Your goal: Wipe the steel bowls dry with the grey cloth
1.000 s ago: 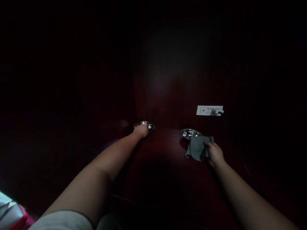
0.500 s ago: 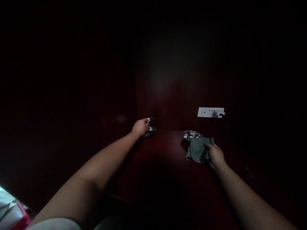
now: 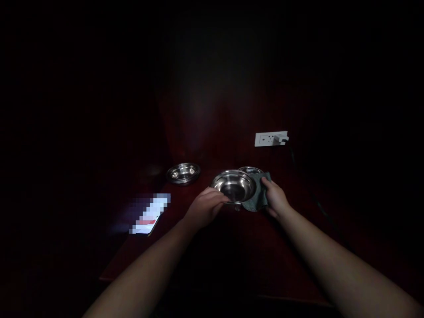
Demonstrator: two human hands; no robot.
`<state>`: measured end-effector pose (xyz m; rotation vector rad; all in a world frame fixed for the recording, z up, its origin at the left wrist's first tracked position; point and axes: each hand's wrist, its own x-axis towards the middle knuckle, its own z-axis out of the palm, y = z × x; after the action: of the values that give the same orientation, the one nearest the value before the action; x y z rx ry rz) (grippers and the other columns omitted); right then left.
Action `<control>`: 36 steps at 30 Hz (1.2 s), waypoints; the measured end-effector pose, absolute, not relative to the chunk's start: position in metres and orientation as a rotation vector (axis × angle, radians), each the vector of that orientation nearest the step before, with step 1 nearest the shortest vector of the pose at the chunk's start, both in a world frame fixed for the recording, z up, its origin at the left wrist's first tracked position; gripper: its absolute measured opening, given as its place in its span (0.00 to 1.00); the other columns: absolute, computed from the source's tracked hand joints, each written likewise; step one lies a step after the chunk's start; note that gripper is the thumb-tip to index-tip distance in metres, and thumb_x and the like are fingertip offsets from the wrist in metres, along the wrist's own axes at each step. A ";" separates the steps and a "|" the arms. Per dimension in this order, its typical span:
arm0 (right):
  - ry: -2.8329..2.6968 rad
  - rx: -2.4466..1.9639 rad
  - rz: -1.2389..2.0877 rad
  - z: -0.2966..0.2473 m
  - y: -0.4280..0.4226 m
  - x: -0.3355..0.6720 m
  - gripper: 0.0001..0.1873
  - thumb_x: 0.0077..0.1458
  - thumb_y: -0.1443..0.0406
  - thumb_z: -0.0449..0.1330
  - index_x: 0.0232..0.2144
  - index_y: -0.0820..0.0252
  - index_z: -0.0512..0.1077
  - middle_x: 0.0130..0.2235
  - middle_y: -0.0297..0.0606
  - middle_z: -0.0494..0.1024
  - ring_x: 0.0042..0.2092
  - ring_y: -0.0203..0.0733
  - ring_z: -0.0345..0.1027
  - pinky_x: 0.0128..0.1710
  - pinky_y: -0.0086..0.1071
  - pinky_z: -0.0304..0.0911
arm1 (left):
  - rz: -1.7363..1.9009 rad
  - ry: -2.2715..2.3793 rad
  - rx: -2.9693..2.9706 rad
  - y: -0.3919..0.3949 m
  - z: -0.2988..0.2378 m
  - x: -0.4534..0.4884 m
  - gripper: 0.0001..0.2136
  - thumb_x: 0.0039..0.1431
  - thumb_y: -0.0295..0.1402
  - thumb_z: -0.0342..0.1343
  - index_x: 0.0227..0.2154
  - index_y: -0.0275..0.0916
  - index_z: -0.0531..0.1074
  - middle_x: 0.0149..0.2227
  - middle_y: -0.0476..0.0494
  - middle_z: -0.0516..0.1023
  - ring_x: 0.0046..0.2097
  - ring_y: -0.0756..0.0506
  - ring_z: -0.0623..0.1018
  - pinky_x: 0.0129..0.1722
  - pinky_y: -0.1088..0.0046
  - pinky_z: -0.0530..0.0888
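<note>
My left hand (image 3: 204, 207) grips the near rim of a shiny steel bowl (image 3: 234, 186), holding it tilted just above a dark red table (image 3: 212, 251). My right hand (image 3: 275, 198) is closed on a grey cloth (image 3: 255, 194) pressed against the bowl's right side. A second steel bowl (image 3: 251, 170) sits just behind them, partly hidden. At the back left of the table rests a stack of steel bowls (image 3: 183, 172).
A white wall socket (image 3: 270, 138) with a plug in it is on the dark wall behind, and a dark cable runs down to the right. A lit phone screen (image 3: 150, 215) lies on the table's left side. The room is very dark.
My left hand lifted a bowl off the stack at the back left and brought it right, to the cloth. My right hand moved the cloth onto that bowl. The view shifted, revealing the phone.
</note>
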<state>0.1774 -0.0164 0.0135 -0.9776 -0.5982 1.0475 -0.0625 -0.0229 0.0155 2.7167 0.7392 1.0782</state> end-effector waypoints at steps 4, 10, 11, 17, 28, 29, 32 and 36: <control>-0.721 -1.013 1.126 0.014 -0.023 0.173 0.06 0.51 0.64 0.63 0.31 0.63 0.76 0.24 0.36 0.78 0.24 0.38 0.71 0.26 0.30 0.70 | 0.915 0.683 2.745 -0.027 0.013 -0.059 0.11 0.64 0.33 0.49 0.40 0.46 0.77 0.42 0.44 0.79 0.49 0.46 0.74 0.51 0.65 0.69; -0.829 -1.097 1.086 0.012 -0.026 0.166 0.02 0.44 0.71 0.65 0.25 0.65 0.75 0.21 0.36 0.75 0.22 0.37 0.70 0.21 0.26 0.65 | 1.203 0.794 2.588 -0.024 0.008 -0.057 0.14 0.60 0.32 0.50 0.48 0.45 0.73 0.57 0.43 0.70 0.63 0.41 0.62 0.62 0.57 0.59; -0.837 -1.102 1.069 0.012 -0.027 0.165 0.03 0.44 0.70 0.65 0.26 0.65 0.75 0.21 0.36 0.76 0.21 0.36 0.69 0.21 0.25 0.64 | 1.313 0.892 2.435 -0.022 0.007 -0.055 0.17 0.60 0.33 0.50 0.52 0.44 0.70 0.61 0.42 0.65 0.64 0.40 0.60 0.63 0.57 0.59; -0.908 -1.095 0.948 0.010 -0.027 0.165 0.09 0.44 0.64 0.67 0.28 0.64 0.76 0.24 0.35 0.77 0.25 0.35 0.69 0.24 0.26 0.64 | 1.041 0.870 1.412 -0.015 0.006 -0.030 0.30 0.65 0.50 0.27 0.61 0.40 0.58 0.58 0.36 0.70 0.56 0.38 0.73 0.49 0.56 0.74; -0.970 -1.129 0.864 0.013 -0.030 0.166 0.25 0.47 0.45 0.61 0.27 0.63 0.73 0.24 0.36 0.76 0.26 0.38 0.70 0.27 0.29 0.64 | 0.998 0.870 0.839 -0.019 -0.004 -0.026 0.07 0.45 0.29 0.55 0.28 0.32 0.73 0.22 0.43 0.76 0.27 0.45 0.76 0.29 0.69 0.74; -0.931 -1.131 0.836 0.014 -0.028 0.170 0.25 0.48 0.45 0.61 0.27 0.63 0.73 0.24 0.36 0.76 0.27 0.39 0.70 0.28 0.31 0.66 | 1.003 0.870 0.835 -0.018 -0.004 -0.027 0.07 0.44 0.29 0.54 0.27 0.32 0.73 0.21 0.43 0.76 0.27 0.45 0.76 0.28 0.70 0.73; -0.785 -1.141 0.531 0.021 -0.025 0.183 0.23 0.52 0.47 0.58 0.31 0.63 0.73 0.28 0.38 0.78 0.31 0.43 0.73 0.32 0.36 0.69 | 1.007 0.873 0.831 -0.018 -0.005 -0.029 0.07 0.43 0.29 0.55 0.26 0.32 0.73 0.22 0.43 0.77 0.28 0.44 0.77 0.27 0.72 0.72; -0.772 -1.091 0.171 0.031 -0.034 0.188 0.26 0.61 0.50 0.48 0.42 0.66 0.73 0.44 0.46 0.78 0.48 0.48 0.72 0.51 0.43 0.65 | 0.986 0.856 0.841 -0.020 -0.007 -0.029 0.09 0.47 0.34 0.57 0.28 0.32 0.74 0.24 0.42 0.78 0.30 0.43 0.78 0.30 0.70 0.72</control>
<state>0.1883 -0.0339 0.0313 -1.0914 -0.7719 0.1706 -0.0285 -0.0196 -0.0069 0.8406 0.8557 0.9865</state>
